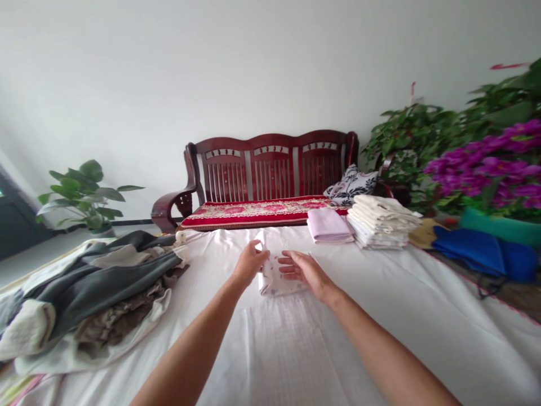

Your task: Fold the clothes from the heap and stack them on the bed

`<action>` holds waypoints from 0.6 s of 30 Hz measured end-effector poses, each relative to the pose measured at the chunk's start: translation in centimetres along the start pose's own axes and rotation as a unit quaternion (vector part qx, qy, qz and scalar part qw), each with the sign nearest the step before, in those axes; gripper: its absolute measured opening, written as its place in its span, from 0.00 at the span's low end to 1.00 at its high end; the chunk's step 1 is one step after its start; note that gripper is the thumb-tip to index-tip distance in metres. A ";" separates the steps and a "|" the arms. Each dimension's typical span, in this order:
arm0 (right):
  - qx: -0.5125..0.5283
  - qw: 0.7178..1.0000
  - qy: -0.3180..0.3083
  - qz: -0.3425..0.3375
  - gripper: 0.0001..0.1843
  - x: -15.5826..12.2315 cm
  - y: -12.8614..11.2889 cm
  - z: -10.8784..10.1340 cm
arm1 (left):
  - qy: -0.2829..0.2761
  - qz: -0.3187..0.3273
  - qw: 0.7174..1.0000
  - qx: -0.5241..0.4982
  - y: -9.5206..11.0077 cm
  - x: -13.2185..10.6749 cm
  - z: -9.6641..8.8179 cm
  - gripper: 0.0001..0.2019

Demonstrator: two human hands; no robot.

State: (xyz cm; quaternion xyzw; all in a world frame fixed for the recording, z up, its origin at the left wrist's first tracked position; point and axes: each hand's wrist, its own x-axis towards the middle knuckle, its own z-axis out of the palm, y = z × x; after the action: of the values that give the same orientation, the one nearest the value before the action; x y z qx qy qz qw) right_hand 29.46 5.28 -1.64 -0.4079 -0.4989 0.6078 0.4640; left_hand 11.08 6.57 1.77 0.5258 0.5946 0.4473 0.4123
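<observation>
White, spotted, folded rectangular cloth (pixel 274 285) lies beneath the wide-open right grip (pixel 307 272) and beside the left grip (pixel 250 261), curled at the folded edge, pinch unclear from here; folding seems in hand, the next move calling for squared edges.

Straight ahead, beyond your left hand (pixel 250 261) and right hand (pixel 309 272), a dark red wooden bench (pixel 273 173) bears a red floral seat cover (pixel 257 210) and a leaf-patterned cushion (pixel 354 186). Well left of your left hand grows a potted plant (pixel 87 194); far right of your right, purple flowers (pixel 490 163) stand before green foliage (pixel 416 132).
</observation>
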 end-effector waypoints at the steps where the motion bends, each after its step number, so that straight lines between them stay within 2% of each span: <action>1: 0.036 0.999 -0.007 0.021 0.24 -0.1 -0.2 0.1 | -0.007 0.009 1.000 0.008 0.1 0.1 1.1 0.28; 4: 0.056 0.997 -0.038 0.032 0.26 -0.1 -0.2 0.5 | -0.051 0.015 0.998 -0.013 0.0 0.0 3.8 0.26; 7: 0.014 0.999 -0.020 -0.024 0.21 0.2 0.3 0.4 | -0.090 -0.010 0.995 -0.051 -0.3 -0.3 5.1 0.25; 9: -0.011 0.999 0.011 -0.042 0.17 0.4 0.6 0.1 | -0.070 0.013 0.997 -0.038 -0.8 -0.7 4.8 0.24; 12: -0.022 0.998 0.050 -0.035 0.15 0.6 0.5 -0.3 | 0.006 0.132 0.991 0.036 -2.2 -1.9 3.3 0.21; 15: 0.007 0.997 0.066 -0.040 0.18 0.8 0.1 -0.5 | 0.050 0.250 0.953 0.161 -4.2 -3.7 2.0 0.28; 18: 0.035 0.996 0.066 -0.042 0.20 0.9 -0.2 -0.3 | 0.058 0.274 0.917 0.283 -5.8 -5.3 1.9 0.37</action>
State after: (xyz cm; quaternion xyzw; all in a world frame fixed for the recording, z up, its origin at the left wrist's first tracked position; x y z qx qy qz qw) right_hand 29.56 6.19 -1.52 -0.4095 -0.4624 0.5760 0.5354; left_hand 11.99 1.22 -4.26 0.7361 0.5520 0.3850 0.0727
